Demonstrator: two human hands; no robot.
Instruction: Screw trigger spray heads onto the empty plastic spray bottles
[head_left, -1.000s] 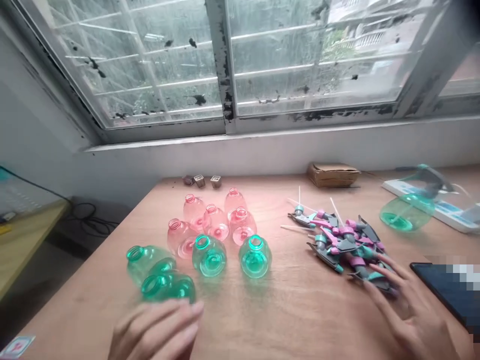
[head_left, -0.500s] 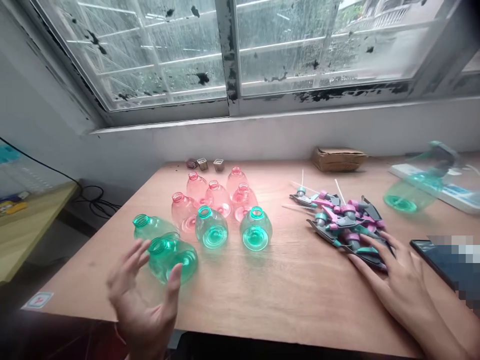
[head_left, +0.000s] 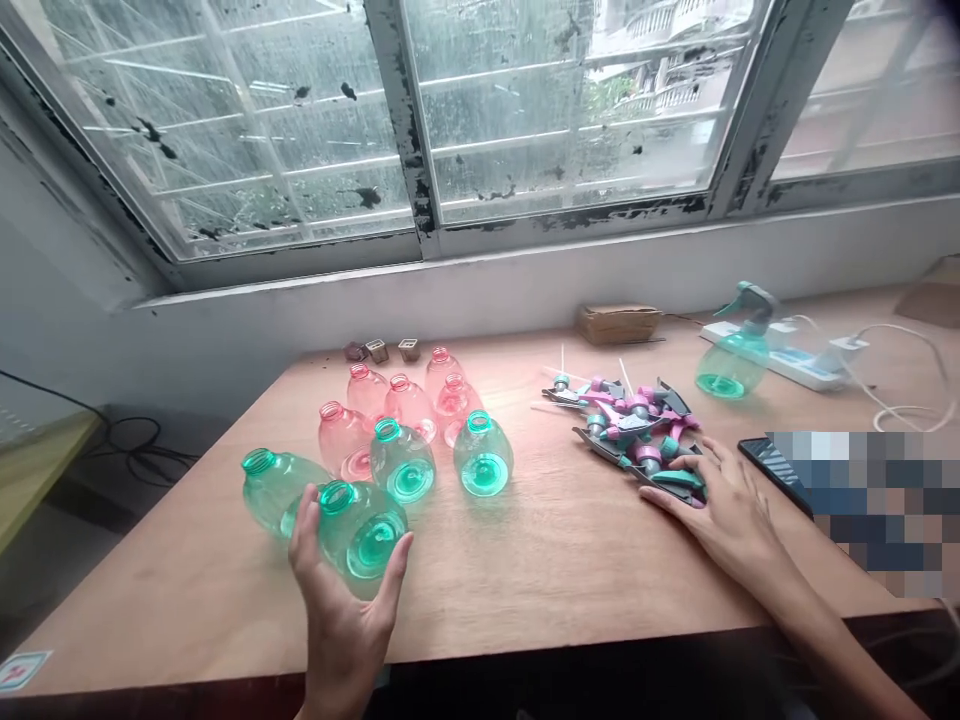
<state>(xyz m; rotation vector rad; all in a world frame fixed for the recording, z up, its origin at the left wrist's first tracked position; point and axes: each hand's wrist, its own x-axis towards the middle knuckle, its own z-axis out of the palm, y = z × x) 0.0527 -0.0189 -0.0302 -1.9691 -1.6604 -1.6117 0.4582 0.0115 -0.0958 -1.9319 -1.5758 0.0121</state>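
Note:
My left hand [head_left: 345, 600] is held around the near side of a clear green bottle [head_left: 366, 530], its thumb and fingers spread apart; whether they touch it I cannot tell. That bottle has no cap and leans beside another tilted green bottle [head_left: 274, 490]. Two more green bottles, one in the middle [head_left: 403, 465] and one to its right [head_left: 484, 455], stand upright. At the near edge of a heap of pink, teal and grey spray heads [head_left: 637, 415], my right hand [head_left: 724, 510] has its thumb and fingers closed about a teal and grey spray head [head_left: 679, 480].
Several open pink bottles [head_left: 409, 405] stand behind the green ones. At the right are a complete green spray bottle [head_left: 731, 365], a white power strip [head_left: 802, 362] with cables and a phone [head_left: 772, 470]. A brown cardboard box [head_left: 619, 323] lies by the wall.
My left hand has moved in to the near green bottle. The camera view has swung to the right. My right hand stays at the heap of spray heads.

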